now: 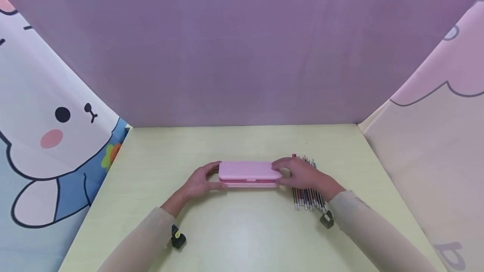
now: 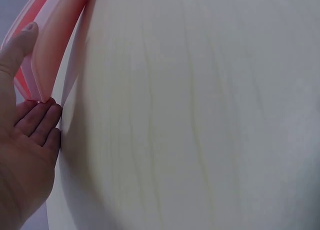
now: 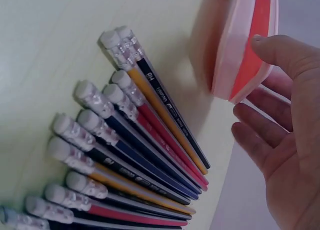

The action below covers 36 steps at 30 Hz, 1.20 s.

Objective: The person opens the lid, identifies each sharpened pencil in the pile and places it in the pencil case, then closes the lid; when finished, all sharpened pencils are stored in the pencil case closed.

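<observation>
A pink pencil case (image 1: 247, 170) lies crosswise in front of me with its lid side up. A darker pink band shows between the lid and the base, beside a small front latch. My left hand (image 1: 198, 183) grips the left end, thumb at the front and fingers behind. At the right end my right hand (image 1: 302, 174) holds the case, its thumb on the front side in the right wrist view. Under and beside the right hand lies a row of pencils (image 3: 150, 140) with white erasers, partly hidden by that hand in the head view. The case's inside is hidden.
The pale wood-grain table (image 1: 242, 230) stretches around the case. A purple panel (image 1: 242, 53) stands along its far edge, and printed cloths with cartoon figures (image 1: 56, 137) hang at both sides. Black wrist devices (image 1: 327, 219) sit on the sleeves.
</observation>
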Available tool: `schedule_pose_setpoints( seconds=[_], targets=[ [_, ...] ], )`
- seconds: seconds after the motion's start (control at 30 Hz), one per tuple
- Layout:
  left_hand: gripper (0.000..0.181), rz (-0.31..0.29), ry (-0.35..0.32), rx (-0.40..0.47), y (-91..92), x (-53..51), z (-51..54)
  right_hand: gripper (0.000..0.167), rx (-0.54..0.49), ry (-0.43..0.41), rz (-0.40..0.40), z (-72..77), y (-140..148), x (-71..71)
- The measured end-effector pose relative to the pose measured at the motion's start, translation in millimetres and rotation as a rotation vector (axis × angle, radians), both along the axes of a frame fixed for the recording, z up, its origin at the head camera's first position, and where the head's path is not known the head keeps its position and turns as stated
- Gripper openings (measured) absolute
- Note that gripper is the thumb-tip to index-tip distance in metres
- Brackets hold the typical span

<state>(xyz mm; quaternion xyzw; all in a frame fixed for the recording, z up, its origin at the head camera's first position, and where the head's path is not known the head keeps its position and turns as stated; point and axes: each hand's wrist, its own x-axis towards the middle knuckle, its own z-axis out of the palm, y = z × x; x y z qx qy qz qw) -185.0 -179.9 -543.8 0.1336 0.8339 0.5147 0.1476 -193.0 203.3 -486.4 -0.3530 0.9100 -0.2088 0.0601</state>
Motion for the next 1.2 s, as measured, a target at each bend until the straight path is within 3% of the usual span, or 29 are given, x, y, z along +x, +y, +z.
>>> schedule_pose_setpoints(
  seconds=[0.13, 0.27, 0.6, 0.77, 1.03, 1.2],
  targets=[
    [0.098, -0.002, 0.008, -0.009, 2.0, 3.1, 0.7, 0.039, -0.065, -0.001, 0.0, -1.4, 4.9, -3.2],
    [0.103, 0.004, 0.037, -0.07, 4.6, 7.5, 0.7, 0.037, -0.117, -0.017, -0.031, -0.9, 8.6, -5.9],
    [0.113, 0.027, 0.099, -0.227, 8.0, 11.5, -7.3, 0.025, -0.317, -0.121, -0.189, -0.9, 9.3, -13.3],
    [0.115, 0.021, 0.143, -0.3, 10.1, 13.7, -8.5, 0.026, -0.348, -0.127, -0.27, -2.5, 7.7, -18.6],
    [0.116, -0.004, 0.2, -0.359, 13.2, 14.4, -8.1, 0.023, -0.437, -0.127, -0.301, -4.3, 6.6, -26.5],
    [0.105, 0.004, 0.206, -0.358, 11.5, 15.1, -10.0, 0.027, -0.503, -0.226, -0.331, -7.0, 6.4, -31.5]
  ],
)
